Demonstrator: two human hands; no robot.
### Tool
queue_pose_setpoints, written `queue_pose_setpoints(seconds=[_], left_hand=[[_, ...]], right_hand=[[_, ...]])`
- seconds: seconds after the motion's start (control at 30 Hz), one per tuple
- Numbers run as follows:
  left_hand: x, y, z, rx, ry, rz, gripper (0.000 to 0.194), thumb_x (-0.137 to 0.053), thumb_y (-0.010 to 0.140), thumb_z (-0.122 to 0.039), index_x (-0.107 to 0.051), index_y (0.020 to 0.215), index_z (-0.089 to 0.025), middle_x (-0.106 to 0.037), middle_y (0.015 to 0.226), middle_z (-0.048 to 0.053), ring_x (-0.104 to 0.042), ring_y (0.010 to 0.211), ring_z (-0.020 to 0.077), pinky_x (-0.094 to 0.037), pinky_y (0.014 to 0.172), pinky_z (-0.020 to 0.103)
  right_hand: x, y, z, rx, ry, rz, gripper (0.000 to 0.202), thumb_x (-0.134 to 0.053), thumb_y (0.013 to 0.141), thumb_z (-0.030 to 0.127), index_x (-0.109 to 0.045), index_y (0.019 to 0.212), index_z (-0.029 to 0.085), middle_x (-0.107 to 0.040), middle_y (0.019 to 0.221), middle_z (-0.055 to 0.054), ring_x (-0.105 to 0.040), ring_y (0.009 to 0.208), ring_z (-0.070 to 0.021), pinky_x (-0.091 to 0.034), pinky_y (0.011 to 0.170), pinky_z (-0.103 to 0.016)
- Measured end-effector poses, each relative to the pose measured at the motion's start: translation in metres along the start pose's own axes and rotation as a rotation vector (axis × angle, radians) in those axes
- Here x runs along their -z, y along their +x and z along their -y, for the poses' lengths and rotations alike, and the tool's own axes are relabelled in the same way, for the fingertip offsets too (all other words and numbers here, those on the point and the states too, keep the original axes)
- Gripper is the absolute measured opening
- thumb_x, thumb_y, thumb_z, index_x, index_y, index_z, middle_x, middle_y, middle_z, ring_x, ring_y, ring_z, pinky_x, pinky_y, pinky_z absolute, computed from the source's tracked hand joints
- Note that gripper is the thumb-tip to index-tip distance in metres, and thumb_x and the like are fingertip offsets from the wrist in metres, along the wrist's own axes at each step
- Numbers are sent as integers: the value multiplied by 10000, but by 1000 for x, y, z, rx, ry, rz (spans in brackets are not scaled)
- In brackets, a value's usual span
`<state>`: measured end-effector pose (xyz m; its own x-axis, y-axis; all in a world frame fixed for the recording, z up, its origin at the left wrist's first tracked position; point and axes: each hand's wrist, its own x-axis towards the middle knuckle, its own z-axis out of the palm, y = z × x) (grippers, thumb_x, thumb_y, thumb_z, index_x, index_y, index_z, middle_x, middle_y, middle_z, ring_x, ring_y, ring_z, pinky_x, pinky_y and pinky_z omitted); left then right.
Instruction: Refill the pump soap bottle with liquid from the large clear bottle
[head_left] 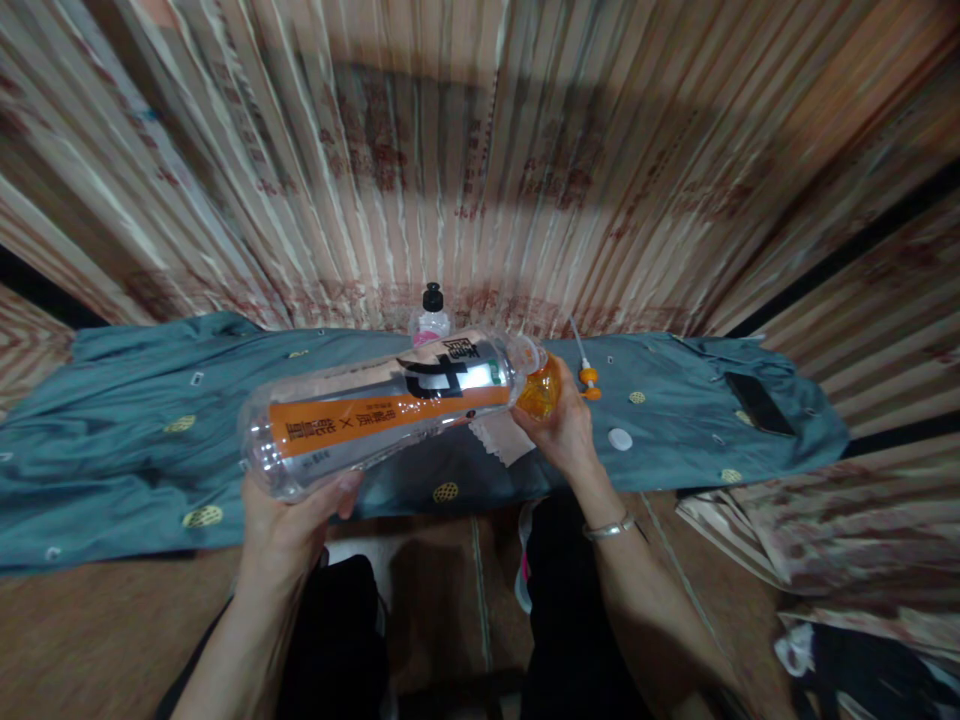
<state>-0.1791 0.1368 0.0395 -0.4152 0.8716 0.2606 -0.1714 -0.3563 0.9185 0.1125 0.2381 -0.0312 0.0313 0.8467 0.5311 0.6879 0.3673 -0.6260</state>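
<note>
Two containers are in the hands. One is a large clear plastic bottle point(382, 405) with an orange and black label, held nearly on its side above the front edge of the tabletop point(112, 440); its base points left and its open mouth points right, slightly raised. No liquid is visible inside it. The second is a small clear cup point(540, 388) holding orange liquid, positioned directly at the bottle mouth and touching or almost touching it.

The left hand point(289, 515) supports the bottle from below near the base, fingers wrapped up around the underside and thumb visible at the right of the grip. The right hand point(564, 428) is closed around the cup, fingers curled about its lower part. A metal bracelet point(609, 527) sits on the right wrist. Both forearms extend up from the lower edge of the view, angled inward toward the bottle.

On the blue-green cloth covering the tabletop: a small bottle with a black cap point(430, 315) stands at the back edge behind the large bottle; a white cap point(619, 438) lies right of the right hand; a dark phone point(759, 402) lies near the right end.
</note>
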Motion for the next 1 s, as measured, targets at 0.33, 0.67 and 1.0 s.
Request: queue_pose_setpoints(seconds=[0.33, 0.67, 1.0], left_hand=[[0, -1, -1, -7, -12, -7, 329, -960, 484, -200, -826, 783, -169, -738, 614, -11, -511, 334, 107, -400, 257, 199], [3, 0, 2, -42, 2, 39, 321, -976, 546, -231, -817, 818, -172, -683, 585, -30, -490, 335, 93, -406, 274, 190], [2, 0, 1, -2, 1, 3, 415, -1005, 493, -264, -816, 849, -168, -690, 614, -23, -495, 347, 97, -391, 273, 194]], right_hand=[[-1, -1, 0, 5, -8, -14, 931, -899, 812, 357, -486, 1630, 195, -704, 1540, -208, -710, 1408, -381, -597, 1193, -583], [-2, -1, 0, 7, -8, -12, 926, -891, 817, 378, -482, 1625, 183, -706, 1535, -211, -710, 1407, -376, -599, 1192, -581], [-1, -1, 0, -8, -2, 1, 940, -897, 818, 353, -472, 1642, 197, -700, 1541, -205, -706, 1409, -381, -591, 1198, -592]])
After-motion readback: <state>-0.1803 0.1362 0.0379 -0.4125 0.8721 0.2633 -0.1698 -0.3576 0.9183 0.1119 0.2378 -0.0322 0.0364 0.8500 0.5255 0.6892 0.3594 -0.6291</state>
